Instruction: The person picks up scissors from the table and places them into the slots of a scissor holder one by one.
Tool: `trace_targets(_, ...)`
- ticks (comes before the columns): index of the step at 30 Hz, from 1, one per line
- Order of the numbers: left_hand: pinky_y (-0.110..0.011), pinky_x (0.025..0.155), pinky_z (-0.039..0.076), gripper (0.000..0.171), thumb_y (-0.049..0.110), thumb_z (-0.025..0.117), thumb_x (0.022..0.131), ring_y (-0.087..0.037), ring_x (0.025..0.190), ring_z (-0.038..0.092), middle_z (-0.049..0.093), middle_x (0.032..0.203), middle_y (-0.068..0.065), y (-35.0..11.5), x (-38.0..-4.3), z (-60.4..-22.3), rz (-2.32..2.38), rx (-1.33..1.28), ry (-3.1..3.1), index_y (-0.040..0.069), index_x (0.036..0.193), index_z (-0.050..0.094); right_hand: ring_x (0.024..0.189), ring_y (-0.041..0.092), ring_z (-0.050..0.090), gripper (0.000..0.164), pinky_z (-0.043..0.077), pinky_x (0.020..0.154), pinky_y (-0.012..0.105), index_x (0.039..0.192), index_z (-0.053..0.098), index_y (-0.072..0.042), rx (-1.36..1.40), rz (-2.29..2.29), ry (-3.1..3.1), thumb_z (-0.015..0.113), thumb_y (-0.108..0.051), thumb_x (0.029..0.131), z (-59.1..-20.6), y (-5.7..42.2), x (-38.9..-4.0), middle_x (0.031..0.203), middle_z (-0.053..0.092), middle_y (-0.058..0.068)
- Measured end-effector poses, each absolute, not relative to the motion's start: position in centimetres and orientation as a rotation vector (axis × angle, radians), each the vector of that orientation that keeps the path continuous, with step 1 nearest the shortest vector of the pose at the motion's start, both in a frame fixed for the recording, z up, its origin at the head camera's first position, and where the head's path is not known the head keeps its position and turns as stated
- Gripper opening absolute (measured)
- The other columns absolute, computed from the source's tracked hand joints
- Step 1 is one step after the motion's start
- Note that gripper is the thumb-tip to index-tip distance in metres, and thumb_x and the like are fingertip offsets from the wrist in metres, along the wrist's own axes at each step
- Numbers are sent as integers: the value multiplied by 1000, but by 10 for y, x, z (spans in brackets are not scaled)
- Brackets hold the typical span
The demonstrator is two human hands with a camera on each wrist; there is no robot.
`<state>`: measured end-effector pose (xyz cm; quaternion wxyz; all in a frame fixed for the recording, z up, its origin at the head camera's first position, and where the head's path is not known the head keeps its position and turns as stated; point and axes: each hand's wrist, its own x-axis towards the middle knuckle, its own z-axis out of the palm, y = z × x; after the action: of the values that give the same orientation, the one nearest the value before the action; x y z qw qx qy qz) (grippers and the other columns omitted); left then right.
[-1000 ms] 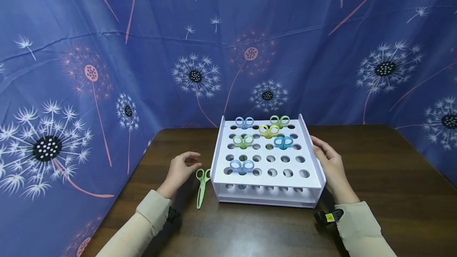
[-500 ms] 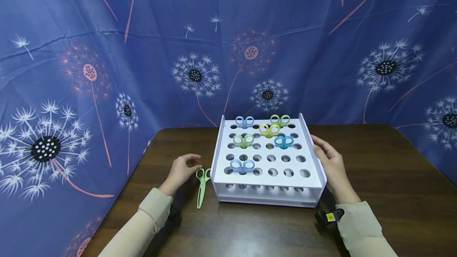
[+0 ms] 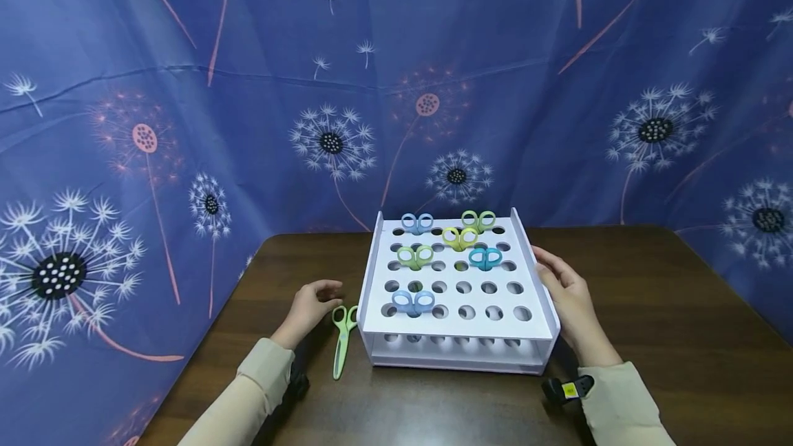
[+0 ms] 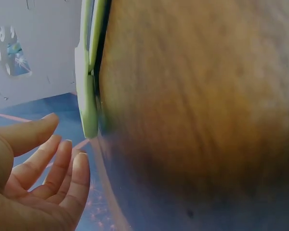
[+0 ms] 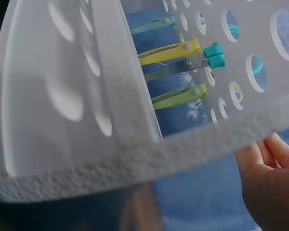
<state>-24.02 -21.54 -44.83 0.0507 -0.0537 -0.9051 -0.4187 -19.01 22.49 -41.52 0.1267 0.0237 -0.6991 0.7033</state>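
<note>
A white rack [image 3: 489, 325] with rows of round holes stands on the table. Blue, green, yellow and teal scissors stand in it, handles up, such as the teal scissors [image 3: 485, 258] and the front blue scissors [image 3: 413, 302]; in the right wrist view, blades of the yellow scissors [image 5: 168, 52] show below the top board. Green scissors [image 3: 341, 346] lie on the table along the rack's left side. Just left of their handles is my left hand [image 3: 308, 312], fingers loosely bent and holding nothing. My right hand [image 3: 573, 305] rests against the rack's right side, fingertips partly hidden.
The brown wooden table [image 3: 669, 336] reaches back to a blue curtain [image 3: 279, 74] with dandelion patterns, which also hangs along the left and right. A black wrist device [image 3: 566, 389] sits at the right sleeve.
The head view has shifted a little, so the whole scene sits lower and slightly left. Both hands, the rack and the scissors keep their places relative to each other.
</note>
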Motion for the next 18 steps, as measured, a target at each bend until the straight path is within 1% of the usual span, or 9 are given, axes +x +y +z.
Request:
trace_targets(6,-34,75,52,30,0,72,83,-24,91,64,70,101,-12,-216,-242,-448,-1238,-133,-2816,1,113,69,92,-2,60,51,52,71,15,143,45,-4,30,2051,-2038,54,-29,99,-414,224,-190,110,62,-18)
trace_targets(11,-30,70,50,24,0,73,82,-18,84,61,70,97,-11,-216,-242,-448,-1206,-115,-2859,2,106,71,90,-2,61,50,52,70,15,142,47,-5,6,2054,-2033,54,-28,99,-414,223,-190,109,63,-18)
trace_targets(15,-27,65,49,20,1,74,81,-16,79,60,71,94,-10,-215,-243,-449,-1201,-79,-2890,3,101,73,90,-2,61,49,53,70,15,142,47,-4,4,2057,-2036,54,-28,99,-413,223,-189,108,64,-18)
trace_targets(18,-27,64,49,17,1,75,81,-15,78,61,71,91,-8,-214,-244,-449,-1204,-67,-2911,3,97,73,90,-2,61,49,53,70,15,142,47,-4,6,2043,-2046,54,-28,100,-413,223,-189,108,63,-18)
